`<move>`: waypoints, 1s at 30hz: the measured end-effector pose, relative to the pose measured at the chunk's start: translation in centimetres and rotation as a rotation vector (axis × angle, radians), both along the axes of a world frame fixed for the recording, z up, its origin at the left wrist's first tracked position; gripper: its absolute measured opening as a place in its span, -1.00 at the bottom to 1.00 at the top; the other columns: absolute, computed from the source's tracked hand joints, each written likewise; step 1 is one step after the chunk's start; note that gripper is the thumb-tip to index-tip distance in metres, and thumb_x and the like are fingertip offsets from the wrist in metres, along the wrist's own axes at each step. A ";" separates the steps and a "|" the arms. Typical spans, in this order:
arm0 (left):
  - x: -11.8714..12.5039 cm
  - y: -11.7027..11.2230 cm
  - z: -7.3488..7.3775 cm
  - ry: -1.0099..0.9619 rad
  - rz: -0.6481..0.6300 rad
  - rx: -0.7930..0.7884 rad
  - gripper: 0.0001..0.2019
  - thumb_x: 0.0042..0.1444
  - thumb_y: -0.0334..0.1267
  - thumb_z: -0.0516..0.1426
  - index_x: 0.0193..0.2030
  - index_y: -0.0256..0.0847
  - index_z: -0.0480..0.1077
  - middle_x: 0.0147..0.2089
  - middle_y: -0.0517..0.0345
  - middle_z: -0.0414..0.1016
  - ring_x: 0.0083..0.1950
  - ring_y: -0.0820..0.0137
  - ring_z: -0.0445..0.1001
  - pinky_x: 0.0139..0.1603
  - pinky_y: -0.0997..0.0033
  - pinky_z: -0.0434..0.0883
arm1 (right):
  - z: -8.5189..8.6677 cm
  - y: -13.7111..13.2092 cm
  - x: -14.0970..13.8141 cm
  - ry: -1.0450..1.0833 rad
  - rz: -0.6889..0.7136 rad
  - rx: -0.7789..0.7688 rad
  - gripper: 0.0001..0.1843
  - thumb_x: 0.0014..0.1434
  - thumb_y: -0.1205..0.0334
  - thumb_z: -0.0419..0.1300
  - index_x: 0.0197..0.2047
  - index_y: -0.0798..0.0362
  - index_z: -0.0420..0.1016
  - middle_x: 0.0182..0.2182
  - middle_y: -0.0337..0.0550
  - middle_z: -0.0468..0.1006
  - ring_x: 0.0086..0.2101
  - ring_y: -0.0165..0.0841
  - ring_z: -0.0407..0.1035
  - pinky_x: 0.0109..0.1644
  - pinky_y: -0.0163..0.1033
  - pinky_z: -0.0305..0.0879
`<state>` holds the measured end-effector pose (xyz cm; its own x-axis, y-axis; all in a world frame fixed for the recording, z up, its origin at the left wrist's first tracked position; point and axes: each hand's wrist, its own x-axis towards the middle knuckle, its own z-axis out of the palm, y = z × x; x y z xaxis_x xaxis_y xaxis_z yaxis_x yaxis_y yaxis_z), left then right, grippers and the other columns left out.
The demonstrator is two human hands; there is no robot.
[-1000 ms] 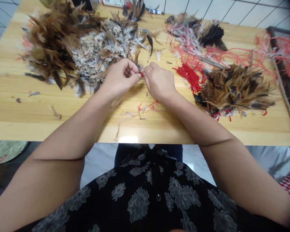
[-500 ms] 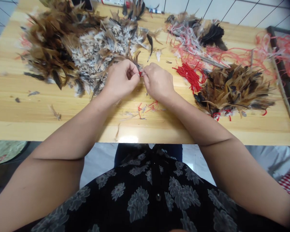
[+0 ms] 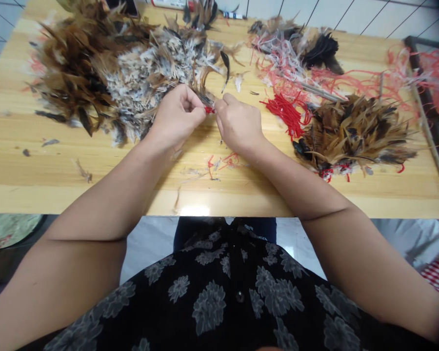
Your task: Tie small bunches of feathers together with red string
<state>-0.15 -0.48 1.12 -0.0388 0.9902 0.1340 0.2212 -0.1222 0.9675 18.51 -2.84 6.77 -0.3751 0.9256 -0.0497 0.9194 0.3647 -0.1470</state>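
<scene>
My left hand (image 3: 177,117) and my right hand (image 3: 239,123) meet over the middle of the wooden table (image 3: 95,170), fingers pinched together. Between the fingertips shows a bit of red thread (image 3: 209,110) at the base of a small bunch of brown feathers (image 3: 205,92) that points away from me. Both hands grip this bunch where the thread is. Right behind my left hand lies a big heap of brown and grey-white feathers (image 3: 131,68).
A bundle of red threads (image 3: 287,112) lies right of my hands, beside a pile of tied brown feathers (image 3: 354,131). Tangled red and pale strings with dark feathers (image 3: 296,53) sit at the back. Thread scraps (image 3: 223,163) lie near the front edge. A dark frame (image 3: 429,97) stands at the right.
Both hands have shifted slightly away from me and to the left, staying pinched on the feather bunch and its red thread. Nothing else moved.
</scene>
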 end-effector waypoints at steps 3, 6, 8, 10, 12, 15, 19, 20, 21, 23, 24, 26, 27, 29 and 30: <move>-0.1 0.1 0.2 -0.129 -0.102 -0.065 -0.75 0.05 -0.33 0.45 -0.24 0.03 0.52 -0.30 0.21 0.50 -0.26 0.23 0.35 -0.11 0.12 0.33 | 0.2 -0.1 0.0 0.010 -0.028 -0.017 -0.35 0.78 0.36 -0.10 0.64 0.08 0.65 0.53 0.26 0.73 0.40 0.08 0.74 0.27 -0.05 0.59; -0.4 0.0 0.6 -0.189 -0.190 -0.138 -0.78 0.12 -0.20 0.48 -0.31 0.00 0.51 -0.28 0.13 0.47 -0.26 0.20 0.46 -0.12 0.10 0.41 | 0.5 -0.2 0.2 0.064 -0.025 -0.034 -0.36 0.80 0.31 -0.08 0.63 0.14 0.68 0.53 0.32 0.74 0.38 0.12 0.74 0.28 -0.02 0.61; -0.6 0.0 0.9 -0.193 -0.194 -0.171 -0.71 0.20 -0.11 0.52 -0.32 0.00 0.49 -0.30 0.10 0.46 -0.20 0.14 0.56 -0.09 0.07 0.47 | 0.6 -0.2 0.3 0.094 -0.032 -0.040 -0.35 0.81 0.28 -0.08 0.64 0.12 0.69 0.53 0.34 0.75 0.38 0.14 0.74 0.29 0.01 0.62; -0.9 0.0 0.9 -0.191 -0.197 -0.181 -0.67 0.26 -0.07 0.55 -0.29 0.00 0.50 -0.32 0.10 0.48 -0.11 0.11 0.62 -0.03 0.06 0.52 | 0.7 -0.1 0.3 0.099 -0.045 -0.045 -0.34 0.80 0.28 -0.08 0.65 0.06 0.69 0.54 0.32 0.75 0.38 0.13 0.73 0.30 0.04 0.62; -1.2 0.2 0.7 -0.192 -0.198 -0.160 -0.64 0.29 -0.05 0.58 -0.26 0.00 0.50 -0.32 0.11 0.52 -0.05 0.10 0.65 0.01 0.06 0.55 | 0.7 0.0 0.3 0.095 -0.054 -0.056 -0.33 0.79 0.29 -0.09 0.65 0.01 0.69 0.54 0.30 0.74 0.37 0.12 0.72 0.31 0.05 0.61; -1.5 0.2 0.4 -0.168 -0.181 -0.092 -0.58 0.34 0.01 0.65 -0.24 0.01 0.52 -0.30 0.12 0.57 -0.02 0.07 0.67 0.04 0.06 0.55 | 0.6 0.2 0.5 0.101 -0.059 -0.053 -0.34 0.78 0.27 -0.08 0.62 -0.02 0.71 0.52 0.28 0.74 0.35 0.11 0.70 0.31 0.07 0.61; -1.7 0.0 1.0 -0.034 -0.118 0.076 -0.64 0.28 -0.06 0.71 -0.20 0.00 0.64 -0.24 0.15 0.64 -0.10 0.14 0.57 0.07 0.05 0.46 | 0.2 0.3 0.6 0.060 -0.021 -0.012 -0.29 0.76 0.31 -0.12 0.67 0.03 0.69 0.51 0.31 0.75 0.37 0.19 0.75 0.29 0.09 0.65; -1.8 -0.1 1.3 0.002 -0.100 0.129 -0.69 0.26 -0.11 0.69 -0.20 0.00 0.67 -0.21 0.14 0.68 -0.12 0.15 0.54 0.06 0.05 0.44 | 0.0 0.4 0.6 0.045 -0.001 -0.001 -0.29 0.75 0.34 -0.12 0.67 0.04 0.68 0.51 0.31 0.76 0.37 0.17 0.76 0.29 0.08 0.65; -1.9 -0.2 1.6 0.034 -0.088 0.175 -0.75 0.25 -0.16 0.66 -0.20 0.01 0.71 -0.19 0.13 0.71 -0.13 0.15 0.53 0.06 0.05 0.43 | -0.2 0.4 0.6 0.036 0.027 0.009 -0.30 0.75 0.37 -0.11 0.66 0.05 0.68 0.50 0.29 0.77 0.37 0.14 0.77 0.29 0.06 0.64; -2.1 -0.3 2.0 0.096 -0.078 0.232 -0.83 0.28 -0.21 0.62 -0.20 0.03 0.74 -0.15 0.12 0.75 -0.10 0.13 0.54 0.11 0.05 0.44 | -0.6 0.3 0.5 0.041 0.082 0.018 -0.38 0.77 0.37 -0.08 0.56 0.06 0.72 0.43 0.22 0.81 0.32 0.01 0.78 0.28 -0.03 0.60; -2.2 -0.2 2.2 0.127 -0.079 0.242 -0.84 0.30 -0.21 0.61 -0.20 0.04 0.75 -0.15 0.12 0.74 -0.08 0.11 0.55 0.15 0.05 0.45 | -0.7 0.2 0.4 0.055 0.107 0.015 -0.44 0.80 0.33 -0.06 0.49 0.06 0.73 0.38 0.19 0.83 0.28 -0.07 0.78 0.27 -0.07 0.57; -2.5 0.0 2.2 0.171 -0.067 0.240 -0.82 0.32 -0.21 0.61 -0.22 0.04 0.75 -0.16 0.13 0.72 -0.07 0.11 0.55 0.20 0.06 0.45 | -0.7 0.0 0.3 0.079 0.155 0.006 -0.47 0.85 0.26 -0.07 0.44 0.07 0.73 0.35 0.16 0.84 0.27 -0.15 0.76 0.27 -0.10 0.53; -2.7 0.2 2.2 0.180 -0.054 0.238 -0.82 0.31 -0.22 0.61 -0.23 0.05 0.74 -0.18 0.15 0.72 -0.07 0.11 0.54 0.20 0.07 0.45 | -0.6 -0.1 0.2 0.084 0.172 -0.003 -0.46 0.86 0.24 -0.08 0.46 0.07 0.72 0.38 0.16 0.83 0.30 -0.14 0.75 0.29 -0.10 0.53; -3.1 0.6 2.2 0.171 -0.031 0.226 -0.81 0.28 -0.27 0.59 -0.26 0.03 0.73 -0.20 0.19 0.72 -0.10 0.14 0.49 0.14 0.10 0.43 | -0.2 -0.3 0.3 0.097 0.196 -0.030 -0.40 0.85 0.25 -0.10 0.56 0.08 0.71 0.50 0.21 0.78 0.40 -0.05 0.72 0.37 -0.03 0.54; -3.3 0.7 2.3 0.153 -0.022 0.219 -0.81 0.27 -0.30 0.59 -0.26 0.02 0.72 -0.21 0.21 0.72 -0.11 0.16 0.46 0.10 0.11 0.42 | -0.1 -0.2 0.4 0.121 0.204 -0.047 -0.38 0.85 0.25 -0.10 0.59 0.09 0.71 0.55 0.25 0.75 0.46 0.01 0.69 0.43 0.01 0.54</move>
<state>-3.42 0.26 3.40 0.0198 0.9372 0.3481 0.3574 -0.3318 0.8730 18.86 -3.06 6.71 -0.5601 0.8277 -0.0345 0.8020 0.5313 -0.2731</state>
